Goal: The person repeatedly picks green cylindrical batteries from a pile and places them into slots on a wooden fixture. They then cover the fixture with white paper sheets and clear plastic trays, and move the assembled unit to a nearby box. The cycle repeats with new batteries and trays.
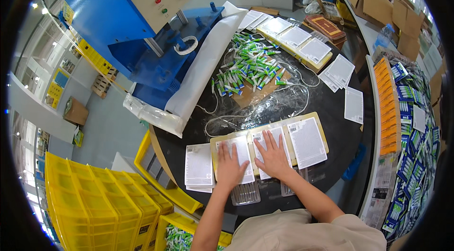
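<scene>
Both my hands lie flat with fingers stretched out, each pressing on a white printed card on a long cream-coloured fixture [324, 133] at the near side of the round black table. My left hand [230, 166] rests on one card [242, 156]. Over the neighbouring card [257, 141] lies my right hand [274, 157]. Another card [306, 142] covers the fixture's right end. Left of the fixture is a small stack of cards [198, 168]. Clear ribbed plastic blisters [246, 195] stick out at the near edge; another blister [288, 189] shows beside my right forearm.
Small green-and-white tubes [250, 64] are heaped mid-table. Beyond them stands a second fixture [309, 64] with cards; loose cards [338, 71] lie right. A blue press [161, 62] looms left. Yellow crates [99, 199] stand lower left. Packaged goods [411, 175] fill the right side.
</scene>
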A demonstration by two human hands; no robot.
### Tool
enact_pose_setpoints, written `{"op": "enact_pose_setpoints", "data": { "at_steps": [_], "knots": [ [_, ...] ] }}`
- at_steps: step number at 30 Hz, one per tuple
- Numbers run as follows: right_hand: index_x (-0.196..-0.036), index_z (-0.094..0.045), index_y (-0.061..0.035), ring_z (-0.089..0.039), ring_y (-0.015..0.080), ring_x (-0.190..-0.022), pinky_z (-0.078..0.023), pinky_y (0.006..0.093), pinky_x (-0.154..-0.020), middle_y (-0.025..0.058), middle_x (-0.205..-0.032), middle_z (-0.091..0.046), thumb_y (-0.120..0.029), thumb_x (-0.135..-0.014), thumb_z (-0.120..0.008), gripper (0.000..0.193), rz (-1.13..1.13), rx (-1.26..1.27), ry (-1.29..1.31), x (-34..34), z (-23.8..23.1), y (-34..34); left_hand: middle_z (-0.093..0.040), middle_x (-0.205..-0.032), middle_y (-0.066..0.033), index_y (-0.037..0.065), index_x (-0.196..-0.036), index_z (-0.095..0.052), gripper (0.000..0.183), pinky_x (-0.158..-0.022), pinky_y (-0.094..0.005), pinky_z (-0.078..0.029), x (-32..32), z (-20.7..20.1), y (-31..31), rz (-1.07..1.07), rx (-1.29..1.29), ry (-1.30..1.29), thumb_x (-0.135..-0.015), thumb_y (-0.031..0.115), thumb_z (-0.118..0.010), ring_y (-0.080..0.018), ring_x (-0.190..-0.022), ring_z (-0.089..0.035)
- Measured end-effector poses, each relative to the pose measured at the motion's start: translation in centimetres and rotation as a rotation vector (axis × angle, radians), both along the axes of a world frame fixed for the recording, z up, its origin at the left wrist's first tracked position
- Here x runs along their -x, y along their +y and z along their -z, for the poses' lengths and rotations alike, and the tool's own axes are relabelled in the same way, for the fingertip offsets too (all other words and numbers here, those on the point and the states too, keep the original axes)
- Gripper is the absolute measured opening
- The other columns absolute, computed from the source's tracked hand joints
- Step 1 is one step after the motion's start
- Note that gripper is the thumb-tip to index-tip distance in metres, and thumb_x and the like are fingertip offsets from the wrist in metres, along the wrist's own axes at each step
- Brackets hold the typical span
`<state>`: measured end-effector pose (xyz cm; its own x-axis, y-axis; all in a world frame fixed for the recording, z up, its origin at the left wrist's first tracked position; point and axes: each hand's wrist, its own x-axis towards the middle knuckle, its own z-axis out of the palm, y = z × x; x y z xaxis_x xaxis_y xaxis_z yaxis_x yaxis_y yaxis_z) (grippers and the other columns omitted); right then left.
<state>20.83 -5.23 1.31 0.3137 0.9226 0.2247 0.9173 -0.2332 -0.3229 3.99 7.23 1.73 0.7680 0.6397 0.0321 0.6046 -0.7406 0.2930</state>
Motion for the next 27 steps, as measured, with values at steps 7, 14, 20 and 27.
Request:
{"op": "enact_pose_setpoints", "data": {
  "at_steps": [7, 14, 20, 27],
  "knots": [
    [-0.150, -0.051, -0.0126, -0.025, 0.0412, -0.153, -0.013, 0.0675, -0.120, 0.0271, -0.160, -0.033, -0.048, -0.094, -0.063, 0.068, -0.015, -0.042, 0.023, -0.5, 0.4, 0.2, -0.016, -0.160, -0.0405, -0.009, -0.154, -0.030, 0.090, -0.124, -0.0565, -0.015, -0.3, 1.0, 0.2, 0.040, -0.012, -0.023, -0.096, 0.051, -0.062, -0.0539, -0.151, -0.015],
    [-0.152, -0.049, -0.0137, -0.022, 0.0424, -0.154, -0.011, 0.0675, -0.121, 0.0261, -0.161, -0.032, -0.053, -0.098, -0.055, 0.066, 0.002, 0.014, -0.031, -0.1, 0.5, 1.0, -0.020, -0.161, -0.0379, -0.007, -0.153, -0.034, 0.086, -0.124, -0.0561, -0.017, -0.8, 0.5, 0.9, 0.010, -0.047, 0.019, -0.095, 0.049, -0.063, -0.0527, -0.150, -0.019],
    [-0.151, -0.048, -0.0125, -0.030, 0.0387, -0.151, -0.022, 0.0625, -0.121, 0.0196, -0.161, -0.035, -0.045, -0.095, -0.065, 0.067, 0.005, -0.260, -0.025, -3.3, -4.6, -0.5, -0.029, -0.163, -0.0251, -0.002, -0.150, -0.041, 0.067, -0.123, -0.0568, -0.019, 0.2, -3.2, 0.5, -0.057, -0.129, -0.150, -0.099, 0.036, -0.062, -0.0426, -0.151, -0.027],
    [-0.119, -0.064, 0.0010, -0.058, 0.0391, -0.119, -0.044, 0.0487, -0.105, 0.0201, -0.125, -0.064, -0.015, -0.092, -0.063, 0.031, 0.883, -0.584, -0.230, -17.9, -0.2, -17.2, -0.040, -0.157, -0.0217, 0.001, -0.148, -0.045, 0.060, -0.120, -0.0619, -0.022, 2.4, -4.2, -9.6, 0.196, -0.071, -0.170, -0.099, 0.030, -0.063, -0.0379, -0.146, -0.039]
  ]
}}
